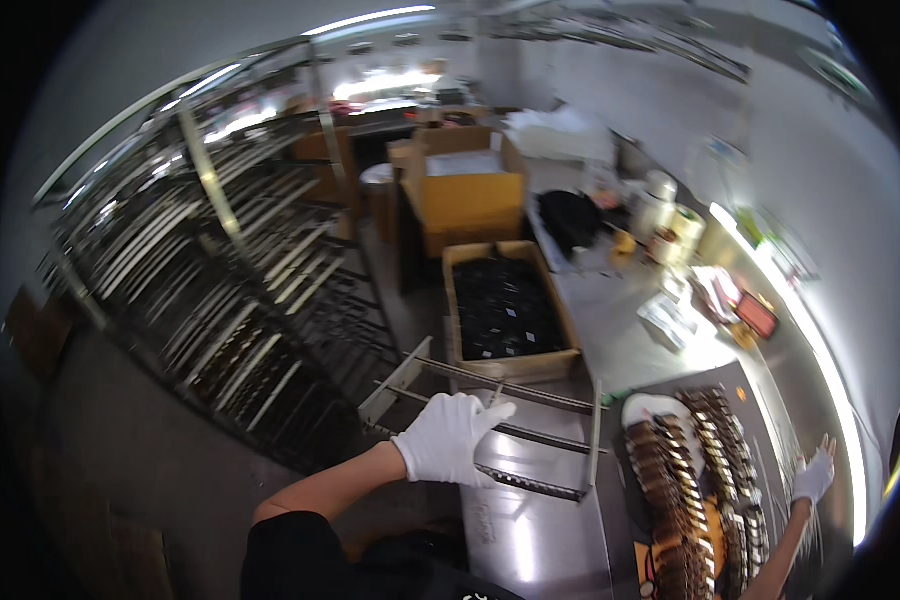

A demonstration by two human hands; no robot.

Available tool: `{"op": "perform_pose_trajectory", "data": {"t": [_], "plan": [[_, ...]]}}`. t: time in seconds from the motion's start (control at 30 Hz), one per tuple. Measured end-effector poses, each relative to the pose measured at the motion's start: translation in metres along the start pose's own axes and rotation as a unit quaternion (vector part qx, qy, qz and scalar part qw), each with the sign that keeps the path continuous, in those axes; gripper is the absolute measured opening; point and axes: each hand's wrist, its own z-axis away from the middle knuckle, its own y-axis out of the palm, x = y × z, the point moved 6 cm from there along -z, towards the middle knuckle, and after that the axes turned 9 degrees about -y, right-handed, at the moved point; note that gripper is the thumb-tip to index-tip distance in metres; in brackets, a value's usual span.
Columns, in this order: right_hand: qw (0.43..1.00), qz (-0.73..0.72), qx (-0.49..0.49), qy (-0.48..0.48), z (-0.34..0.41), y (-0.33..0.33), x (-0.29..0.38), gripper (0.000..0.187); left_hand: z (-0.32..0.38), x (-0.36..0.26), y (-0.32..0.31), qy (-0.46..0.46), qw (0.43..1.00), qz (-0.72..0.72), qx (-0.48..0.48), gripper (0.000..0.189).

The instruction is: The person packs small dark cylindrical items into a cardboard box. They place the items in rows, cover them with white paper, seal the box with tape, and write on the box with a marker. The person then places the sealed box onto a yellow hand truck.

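My left hand (450, 439), in a white glove, grips a metal rack frame (547, 435) with thin crossbars and pale end plates. The frame is held above the steel worktable (529, 540). Farther right, my right hand (815, 474), also in a white glove, reaches over the back of the table near a bright light strip (832, 390). Its fingers are apart, and nothing shows in them. Between the hands, long rows of glossy brown pieces (664, 480) with shiny edges lie on a dark mat (622, 517); their exact kind is unclear.
A tall metal rack (217, 202) with many bars stands left. Beyond the held frame sits a cardboard box (514, 367) of black packets (502, 307), with a larger open carton (472, 202) behind. Bottles (654, 202), a black bundle (570, 217) and a red case (757, 313) occupy the far table.
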Motion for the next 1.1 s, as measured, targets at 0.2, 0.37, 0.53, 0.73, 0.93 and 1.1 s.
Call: {"op": "perform_pose_trajectory", "data": {"t": [0.2,0.37,0.53,0.73,0.93,1.1], "plan": [[0.827,-0.456,0.272,-0.183,0.038,0.049,0.227,0.041,0.151,0.149,-0.084,-0.334,0.904,-0.266,0.042,0.078],[0.755,-0.467,0.333,-0.318,0.078,-0.114,0.392,0.033,0.236,0.226,-0.181,-0.504,0.773,-0.345,-0.171,0.079],[0.687,-0.509,0.408,-0.318,0.100,-0.139,0.514,0.030,0.238,0.291,-0.236,-0.539,0.732,-0.348,-0.230,0.074],[0.602,-0.592,0.490,-0.217,0.164,-0.073,0.584,0.034,0.219,0.346,-0.243,-0.508,0.784,-0.311,-0.177,0.072],[0.563,-0.569,0.522,-0.295,0.176,-0.151,0.644,0.043,0.325,0.487,-0.259,-0.529,0.722,-0.387,-0.221,0.096],[0.557,-0.642,0.519,-0.085,0.269,-0.146,0.588,0.038,0.174,0.419,-0.121,-0.360,0.755,-0.355,-0.418,0.090]]}}
